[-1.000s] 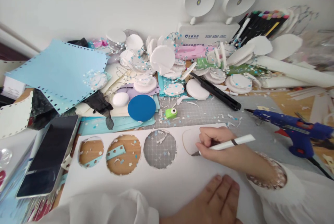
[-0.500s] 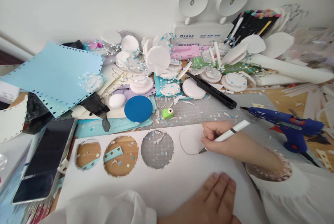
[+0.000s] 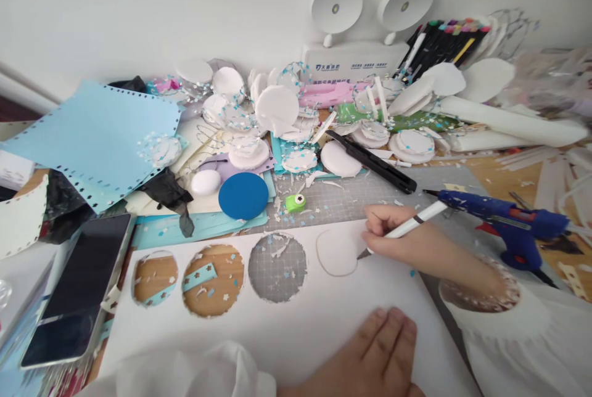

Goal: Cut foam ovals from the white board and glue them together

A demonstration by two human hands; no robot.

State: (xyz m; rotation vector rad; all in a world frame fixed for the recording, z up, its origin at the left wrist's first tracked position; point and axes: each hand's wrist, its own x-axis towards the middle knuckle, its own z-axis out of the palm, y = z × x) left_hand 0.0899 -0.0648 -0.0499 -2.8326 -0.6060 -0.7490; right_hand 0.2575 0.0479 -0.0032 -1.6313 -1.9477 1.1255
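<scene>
A white sheet (image 3: 287,329) with three round cut-out holes lies in front of me. To the right of the holes, a thin brownish line curves into most of a circle (image 3: 337,253). My right hand (image 3: 393,230) is closed around a white marker (image 3: 419,221) with a dark band. The marker's dark tip rests on the sheet at the right end of the line. Flat on the sheet lies my left hand (image 3: 370,354), fingers stretched out and close together, holding nothing. Part of that hand is beyond the lower edge of view.
Behind the sheet are a blue disc (image 3: 243,195), a green craft punch (image 3: 295,202) and a black utility knife (image 3: 374,163). A blue glue gun (image 3: 509,218) lies at right, a phone (image 3: 81,289) at left. White discs and paper scraps crowd the back.
The marker tip has moved slightly right and up, and the drawn line has grown longer at its right end. My left hand stays flat on the sheet.
</scene>
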